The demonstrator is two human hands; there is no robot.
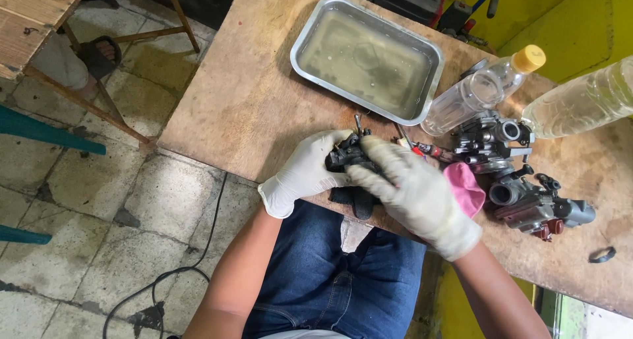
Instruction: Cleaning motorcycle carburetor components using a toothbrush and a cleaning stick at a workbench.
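Note:
Both my hands wear white gloves and close around a small dark metal carburettor part (347, 155) at the near edge of the wooden table (244, 95). My left hand (304, 173) grips it from the left side. My right hand (415, 192) covers it from the right and above, fingers curled onto it. A thin metal pin sticks up from the part's top. A dark piece hangs below the part over the table edge.
A metal tray (304, 34) of murky liquid sits at the back. Two clear bottles (480, 90) (583, 103) lie to the right. Two grey carburettors (491, 140) (537, 204), a pink rag (467, 187) and a black ring (602, 254) lie at right.

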